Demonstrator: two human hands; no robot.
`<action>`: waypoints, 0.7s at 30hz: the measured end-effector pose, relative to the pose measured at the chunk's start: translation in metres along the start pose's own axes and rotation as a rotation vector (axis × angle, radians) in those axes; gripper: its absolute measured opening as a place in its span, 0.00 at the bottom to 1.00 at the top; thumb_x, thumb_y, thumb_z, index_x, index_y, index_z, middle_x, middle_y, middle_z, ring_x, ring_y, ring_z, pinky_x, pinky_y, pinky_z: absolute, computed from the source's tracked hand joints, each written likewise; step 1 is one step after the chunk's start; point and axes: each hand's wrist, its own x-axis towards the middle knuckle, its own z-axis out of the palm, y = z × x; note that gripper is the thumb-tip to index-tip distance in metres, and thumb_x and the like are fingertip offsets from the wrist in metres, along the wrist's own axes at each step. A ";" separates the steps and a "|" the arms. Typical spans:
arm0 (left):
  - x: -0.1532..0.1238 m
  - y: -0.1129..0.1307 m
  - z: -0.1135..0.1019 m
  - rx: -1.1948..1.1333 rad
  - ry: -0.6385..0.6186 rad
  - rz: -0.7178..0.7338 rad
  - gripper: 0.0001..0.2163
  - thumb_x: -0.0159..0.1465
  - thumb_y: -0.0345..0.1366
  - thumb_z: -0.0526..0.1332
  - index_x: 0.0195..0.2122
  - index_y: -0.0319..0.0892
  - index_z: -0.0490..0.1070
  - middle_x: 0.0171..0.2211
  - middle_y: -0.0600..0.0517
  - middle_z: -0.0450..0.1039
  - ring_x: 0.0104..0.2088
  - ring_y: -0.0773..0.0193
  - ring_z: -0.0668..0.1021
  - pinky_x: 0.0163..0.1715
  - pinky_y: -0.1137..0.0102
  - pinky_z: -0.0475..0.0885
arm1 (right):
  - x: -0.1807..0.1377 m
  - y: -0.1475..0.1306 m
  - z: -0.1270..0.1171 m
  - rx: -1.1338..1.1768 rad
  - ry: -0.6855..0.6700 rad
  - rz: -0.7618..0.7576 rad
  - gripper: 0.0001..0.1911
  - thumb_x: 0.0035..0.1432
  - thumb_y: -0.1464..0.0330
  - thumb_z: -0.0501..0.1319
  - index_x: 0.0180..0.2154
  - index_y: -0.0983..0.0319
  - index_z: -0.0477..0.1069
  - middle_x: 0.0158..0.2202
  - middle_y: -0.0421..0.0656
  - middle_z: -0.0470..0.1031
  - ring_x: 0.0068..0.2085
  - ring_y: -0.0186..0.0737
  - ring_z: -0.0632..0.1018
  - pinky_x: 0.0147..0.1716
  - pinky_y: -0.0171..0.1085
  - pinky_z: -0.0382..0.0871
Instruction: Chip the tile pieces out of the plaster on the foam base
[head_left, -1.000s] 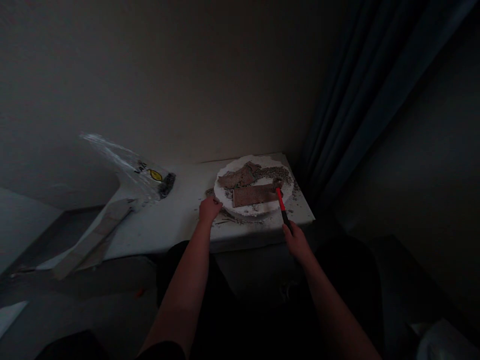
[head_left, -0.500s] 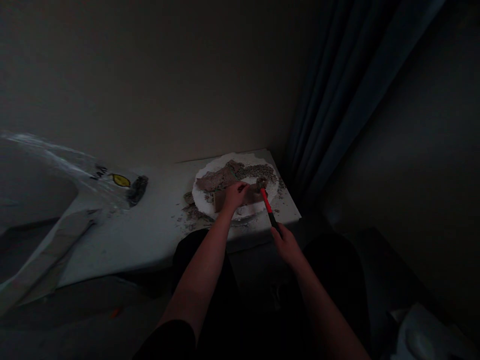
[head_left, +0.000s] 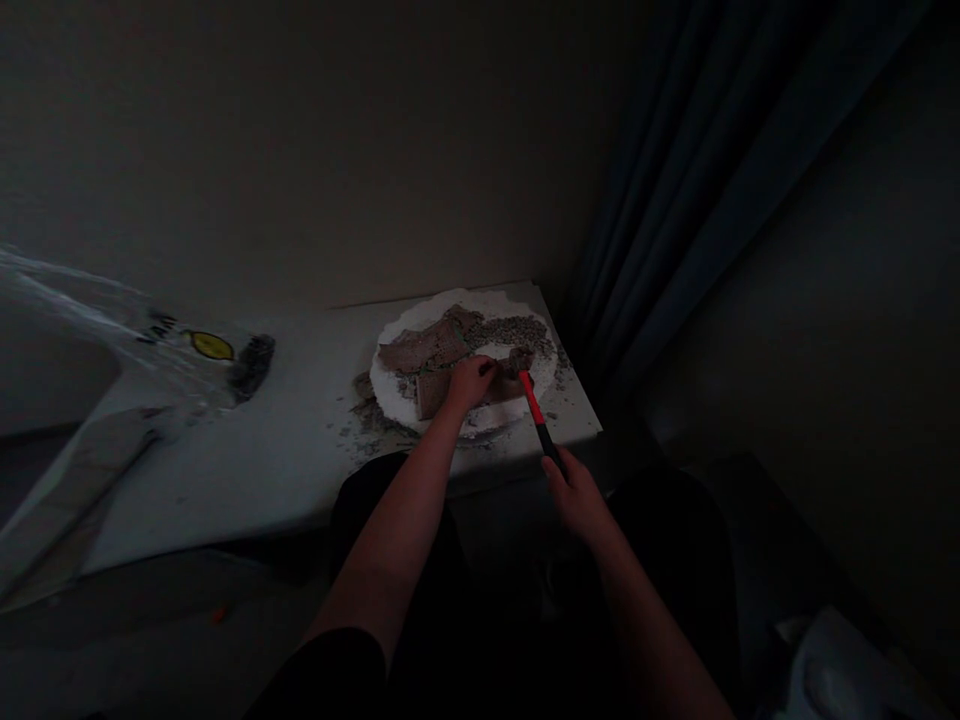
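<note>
A round white foam slab [head_left: 420, 415] lies at the right end of a white table [head_left: 262, 460]. Flat brown slabs [head_left: 420, 350] and grey crumbs [head_left: 517, 330] lie on top of it. My left hand [head_left: 469, 382] rests on the nearer brown slab [head_left: 431, 392], fingers curled down over it. My right hand [head_left: 577, 490] is closed round the black grip of a small hammer [head_left: 534, 405] with a red shaft. The hammer's head sits on the slab just right of my left fingers.
A clear plastic bag [head_left: 150, 350] with a yellow label lies on the table's left part. A long pale strip [head_left: 67, 490] hangs off the left edge. Dark blue curtain [head_left: 675, 180] falls right of the table. Crumbs [head_left: 364, 420] litter the tabletop left of the foam.
My left hand left the foam's left rim and came to rest on the nearer brown slab. The hammer stays in my right hand, head on the slab. The camera shifted right.
</note>
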 end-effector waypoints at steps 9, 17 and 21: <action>-0.001 0.001 -0.001 0.010 -0.009 0.009 0.09 0.63 0.37 0.59 0.38 0.41 0.78 0.37 0.48 0.80 0.37 0.60 0.78 0.41 0.67 0.69 | 0.000 0.000 0.000 -0.018 -0.006 0.024 0.23 0.65 0.57 0.52 0.54 0.64 0.70 0.37 0.47 0.77 0.39 0.44 0.77 0.37 0.39 0.69; -0.003 0.000 0.001 0.029 0.014 0.017 0.09 0.63 0.38 0.58 0.38 0.43 0.78 0.36 0.48 0.79 0.37 0.61 0.78 0.41 0.67 0.69 | -0.001 -0.002 -0.001 -0.036 -0.012 0.023 0.23 0.66 0.57 0.52 0.53 0.64 0.70 0.34 0.46 0.76 0.37 0.43 0.76 0.36 0.38 0.68; -0.006 -0.001 0.004 0.046 0.031 0.046 0.10 0.64 0.37 0.58 0.39 0.41 0.77 0.38 0.47 0.79 0.39 0.60 0.78 0.43 0.67 0.69 | 0.000 -0.010 -0.003 -0.025 -0.005 0.014 0.22 0.65 0.57 0.52 0.52 0.65 0.71 0.32 0.45 0.75 0.35 0.43 0.75 0.33 0.37 0.68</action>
